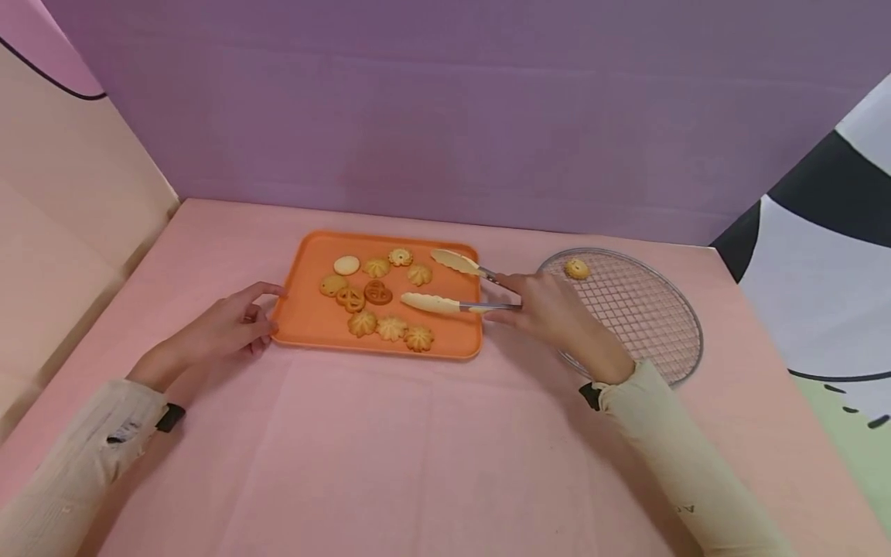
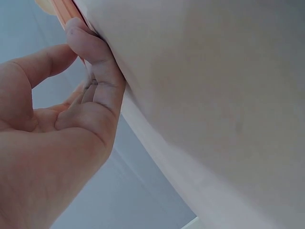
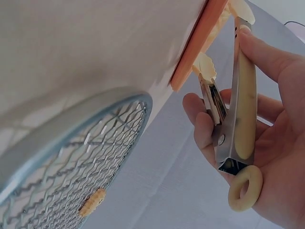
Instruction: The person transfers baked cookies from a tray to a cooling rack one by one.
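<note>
An orange tray (image 1: 299, 309) holds several cookies, among them a swirled cookie (image 1: 419, 274) close to the tong tips, a dark pretzel-shaped cookie (image 1: 378, 292) and a pale round one (image 1: 346, 265). My left hand (image 1: 233, 321) holds the tray's left rim near its front corner with thumb and fingertips. Over the tray's right half, my right hand (image 1: 557, 313) grips metal tongs (image 3: 245, 105) with cream tips and handle pads. The tong arms stand spread apart, with nothing between the tips (image 1: 431, 302). Their pull ring (image 3: 245, 188) shows by my palm.
Right of the tray lies a round wire mesh rack (image 1: 647, 309), partly behind my right hand and forearm. One ring-shaped cookie (image 1: 576, 268) sits on its far left part. A pink cloth (image 1: 390, 449) covers the table, and a purple wall (image 1: 445, 139) rises behind it.
</note>
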Demonstrator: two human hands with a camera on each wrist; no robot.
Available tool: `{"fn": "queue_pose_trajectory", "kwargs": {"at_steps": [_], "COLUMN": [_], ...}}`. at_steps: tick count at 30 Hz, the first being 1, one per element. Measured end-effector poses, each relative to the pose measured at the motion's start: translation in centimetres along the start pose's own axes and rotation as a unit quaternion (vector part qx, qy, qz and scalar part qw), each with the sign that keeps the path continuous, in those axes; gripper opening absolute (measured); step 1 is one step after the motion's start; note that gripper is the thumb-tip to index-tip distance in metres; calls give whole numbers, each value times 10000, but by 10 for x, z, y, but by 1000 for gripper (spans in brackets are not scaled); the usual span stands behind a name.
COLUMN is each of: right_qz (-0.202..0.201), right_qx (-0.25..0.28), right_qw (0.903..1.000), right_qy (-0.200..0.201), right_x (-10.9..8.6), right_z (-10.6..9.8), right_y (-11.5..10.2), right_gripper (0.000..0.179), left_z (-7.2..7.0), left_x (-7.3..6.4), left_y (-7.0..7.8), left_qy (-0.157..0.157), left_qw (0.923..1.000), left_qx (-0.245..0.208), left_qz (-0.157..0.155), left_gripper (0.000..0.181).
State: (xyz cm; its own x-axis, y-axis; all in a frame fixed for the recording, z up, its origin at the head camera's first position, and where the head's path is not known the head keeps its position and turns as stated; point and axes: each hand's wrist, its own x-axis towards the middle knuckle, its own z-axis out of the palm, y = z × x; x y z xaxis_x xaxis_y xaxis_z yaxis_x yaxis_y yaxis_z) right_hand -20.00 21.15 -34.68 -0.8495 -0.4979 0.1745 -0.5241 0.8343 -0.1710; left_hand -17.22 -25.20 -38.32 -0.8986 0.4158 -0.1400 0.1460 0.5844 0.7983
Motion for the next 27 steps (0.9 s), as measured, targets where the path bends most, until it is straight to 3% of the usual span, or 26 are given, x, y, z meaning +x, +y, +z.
{"fn": "queue_pose_trajectory", "kwargs": {"at_steps": [7, 14, 27], "right_qz": [-9, 162, 139], "right_qx": [-121, -171, -178], "right_qw": [9999, 9997, 9996], "right_qy": [47, 67, 149], "right_x": [0, 1, 11], "right_z": [0, 0, 1], "right_y": [-3, -3, -6], "right_gripper": [57, 53, 51], "left_z": [1, 3, 2], "left_x": [-1, 0, 0], "left_y": [-3, 0, 1], "left_qy": [34, -1, 11], "left_qw": [9999, 10000, 10000], "left_qx": [96, -32, 1], "left_qz": [-122, 16, -45], "left_gripper": [51, 52, 52]}}
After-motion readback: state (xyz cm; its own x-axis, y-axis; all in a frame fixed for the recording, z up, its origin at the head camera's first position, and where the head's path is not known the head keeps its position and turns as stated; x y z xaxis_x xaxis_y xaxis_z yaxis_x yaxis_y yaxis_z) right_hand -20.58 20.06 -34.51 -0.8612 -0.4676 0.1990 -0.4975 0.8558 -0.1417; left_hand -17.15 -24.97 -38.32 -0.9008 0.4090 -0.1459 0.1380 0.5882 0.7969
